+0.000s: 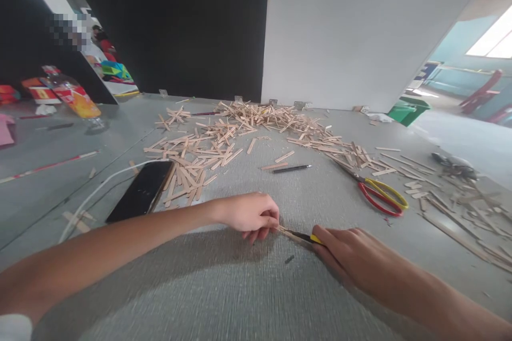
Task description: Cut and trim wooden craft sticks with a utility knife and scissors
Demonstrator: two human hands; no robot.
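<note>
My left hand (256, 216) is closed in a pinch on a small wooden piece (282, 229), just left of centre on the grey table. My right hand (340, 250) is wrapped round a tool with a yellow handle (317, 238) and a dark, narrow front part. The tool's tip points left and meets the wooden piece at my left fingertips. Whether the tip is a blade or jaws is too small to tell. Beyond my hands lies a black pen (292, 169), beside two loose wooden sticks.
Many wooden sticks (264, 117) lie heaped along the panels at the back. Scissors (380, 194) with red and yellow handles rest at the right. A phone (141, 192) with a white cable is at the left, a bottle (76, 97) farther back. Wood strips (456, 229) cover the right edge.
</note>
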